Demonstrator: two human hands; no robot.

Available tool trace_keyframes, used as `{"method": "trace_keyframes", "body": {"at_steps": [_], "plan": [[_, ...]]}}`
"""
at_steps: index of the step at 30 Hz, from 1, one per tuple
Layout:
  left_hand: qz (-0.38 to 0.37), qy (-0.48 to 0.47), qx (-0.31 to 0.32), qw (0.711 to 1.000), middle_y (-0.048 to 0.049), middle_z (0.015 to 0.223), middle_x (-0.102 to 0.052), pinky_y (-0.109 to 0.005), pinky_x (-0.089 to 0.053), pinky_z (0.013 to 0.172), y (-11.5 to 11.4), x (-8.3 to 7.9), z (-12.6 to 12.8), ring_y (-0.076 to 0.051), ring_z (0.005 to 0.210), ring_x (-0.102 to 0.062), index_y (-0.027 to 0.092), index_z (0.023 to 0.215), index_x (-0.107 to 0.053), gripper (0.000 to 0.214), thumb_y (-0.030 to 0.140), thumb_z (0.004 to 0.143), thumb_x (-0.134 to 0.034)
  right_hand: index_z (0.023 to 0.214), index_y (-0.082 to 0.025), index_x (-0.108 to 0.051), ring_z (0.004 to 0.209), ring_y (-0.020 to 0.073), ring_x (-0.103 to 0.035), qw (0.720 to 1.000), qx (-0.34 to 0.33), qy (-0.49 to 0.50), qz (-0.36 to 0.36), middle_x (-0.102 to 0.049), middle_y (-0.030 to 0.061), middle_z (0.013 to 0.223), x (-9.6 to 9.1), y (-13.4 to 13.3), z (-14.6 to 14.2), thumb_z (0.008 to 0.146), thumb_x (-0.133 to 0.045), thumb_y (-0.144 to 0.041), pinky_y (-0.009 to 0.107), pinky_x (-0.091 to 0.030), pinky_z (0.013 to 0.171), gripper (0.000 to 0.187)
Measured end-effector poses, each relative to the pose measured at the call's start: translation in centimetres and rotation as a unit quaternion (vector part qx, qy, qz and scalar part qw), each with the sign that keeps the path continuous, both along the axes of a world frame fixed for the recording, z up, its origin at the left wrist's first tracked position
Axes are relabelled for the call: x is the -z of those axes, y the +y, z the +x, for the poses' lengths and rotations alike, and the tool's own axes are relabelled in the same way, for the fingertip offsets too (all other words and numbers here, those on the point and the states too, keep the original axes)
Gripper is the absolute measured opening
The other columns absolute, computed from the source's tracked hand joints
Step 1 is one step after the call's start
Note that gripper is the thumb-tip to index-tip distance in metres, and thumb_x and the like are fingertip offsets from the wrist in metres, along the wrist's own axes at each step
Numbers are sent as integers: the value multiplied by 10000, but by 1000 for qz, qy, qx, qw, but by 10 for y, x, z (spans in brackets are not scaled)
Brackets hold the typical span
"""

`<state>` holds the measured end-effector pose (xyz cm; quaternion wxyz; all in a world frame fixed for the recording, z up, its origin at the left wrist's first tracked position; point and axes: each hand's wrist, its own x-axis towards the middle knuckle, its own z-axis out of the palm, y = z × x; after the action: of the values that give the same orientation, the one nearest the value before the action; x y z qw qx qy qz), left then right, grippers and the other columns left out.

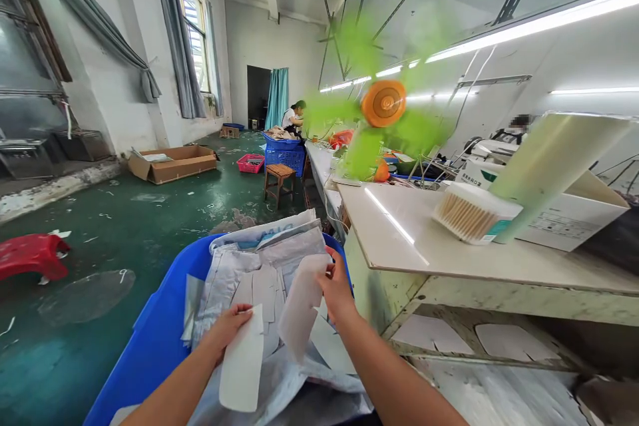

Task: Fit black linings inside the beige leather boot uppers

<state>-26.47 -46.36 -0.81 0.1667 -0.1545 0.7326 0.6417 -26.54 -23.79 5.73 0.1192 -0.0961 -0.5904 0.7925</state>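
My left hand point(230, 329) pinches the top edge of a white rounded piece point(243, 366), perhaps card or fabric, over a blue bin. Another pale piece with rounded ends point(303, 306) is gripped by my right hand point(338, 286) at its upper right edge. The two pieces hang apart from each other. Beneath them the blue bin point(150, 333) is heaped with light grey-blue cloth point(219, 279) and several loose white strips point(264, 293). A further white piece point(332, 346) lies on the cloth below my right wrist.
At right stands a table point(399, 213) carrying a box of cotton swabs point(476, 210), a pale green roll point(564, 166) and a white carton point(574, 219). A green fan point(383, 104) spins behind it. On the floor are a red stool point(30, 256), a cardboard box point(174, 165) and a wooden stool point(279, 180). A person point(292, 118) sits farther back.
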Motion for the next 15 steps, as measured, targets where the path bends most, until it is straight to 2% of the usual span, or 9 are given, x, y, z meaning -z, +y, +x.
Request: {"method": "trace_keyframes", "body": {"at_steps": [2,5,7,9,10,11,12,13,15], "plan": [[-58,28,33,997,-17,570,-609,-319,-473,518,-5,14,6,-231,545,-614,199,779,-528,111,282,706,-520,954,-244,-533,801,158,-540,999,-11,28,39,-559,-28,826,5,0,5,594,-539,-222,275,-425,745,361],[-158,91,82,980,-11,660,-640,-329,-478,635,-13,28,14,-245,695,-639,220,743,-547,92,218,674,-486,697,-218,-576,924,178,-546,991,-74,60,99,-581,-11,809,14,-1,27,586,-537,-183,294,-386,878,122],[-223,120,123,960,-10,669,-644,-349,-469,693,-15,34,20,-267,754,-640,231,675,-540,107,163,608,-493,586,-210,-600,831,185,-579,977,-148,57,140,-595,-16,703,29,-2,53,531,-539,-107,304,-413,843,132],[-280,127,170,936,-22,619,-633,-373,-460,681,-16,39,24,-294,739,-642,231,593,-525,114,125,566,-491,534,-198,-626,606,168,-575,945,-262,34,194,-593,-24,579,53,-1,82,485,-544,-40,318,-466,719,183],[-304,126,194,924,-29,595,-628,-381,-456,658,-17,40,27,-303,716,-643,229,564,-523,118,116,569,-488,565,-201,-642,593,163,-582,901,-351,25,255,-603,-29,594,65,-1,95,491,-562,-29,335,-475,734,204],[-327,123,217,912,-37,582,-626,-386,-450,636,-18,42,28,-309,692,-644,225,546,-526,126,111,582,-487,610,-202,-665,639,176,-613,867,-390,32,309,-636,-16,645,77,-1,107,513,-586,-23,376,-462,813,217],[-347,122,237,899,-44,595,-633,-390,-447,638,-21,43,30,-313,700,-644,222,549,-539,139,104,602,-487,677,-209,-683,716,196,-641,845,-402,41,351,-668,-4,709,88,-1,116,547,-611,-39,417,-421,899,226],[-365,125,256,887,-50,629,-645,-395,-447,663,-24,43,30,-314,730,-644,218,570,-558,153,91,621,-491,757,-221,-694,819,214,-652,830,-402,51,382,-693,12,800,96,0,122,594,-626,-69,445,-361,974,233],[-396,133,290,861,-57,711,-661,-404,-446,740,-27,42,28,-294,801,-635,198,631,-586,163,55,656,-514,931,-250,-685,1006,230,-618,833,-368,60,409,-693,41,1015,104,4,130,701,-607,-140,455,-280,1044,267]]}}
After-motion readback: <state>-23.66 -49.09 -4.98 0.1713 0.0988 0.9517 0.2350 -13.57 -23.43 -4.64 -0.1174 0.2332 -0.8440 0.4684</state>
